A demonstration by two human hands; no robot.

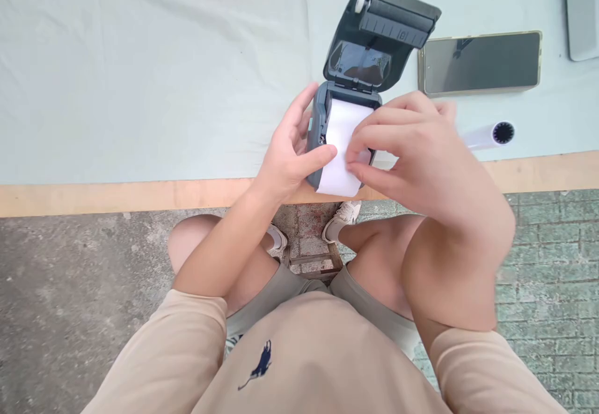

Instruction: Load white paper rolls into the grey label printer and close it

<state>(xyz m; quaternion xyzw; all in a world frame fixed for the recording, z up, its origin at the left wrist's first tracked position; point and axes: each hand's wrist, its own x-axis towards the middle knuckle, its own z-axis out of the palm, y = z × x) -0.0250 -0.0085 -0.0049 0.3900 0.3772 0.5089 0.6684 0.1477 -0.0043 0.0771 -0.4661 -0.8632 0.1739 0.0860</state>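
A small dark label printer (318, 115) sits near the table's front edge with its hinged lid (390, 33) raised. White paper (346, 124) lies in its compartment, and its loose end comes out over the near side. My left hand (299, 146) is wrapped around the printer's left side, its thumb pressed on the paper. Over the right part of the paper, my right hand (412, 146) has thumb and fingertips pinched together at the paper's surface. The right hand covers the printer's right side.
A smartphone (482, 62) lies dark-screened to the right of the printer. Partly behind my right hand is a white paper roll (489, 135) with a black toothed core. A grey object (583, 15) is cut off at the upper right. A pale cloth (163, 77) covers the table, leaving its wooden edge (116, 197) bare.
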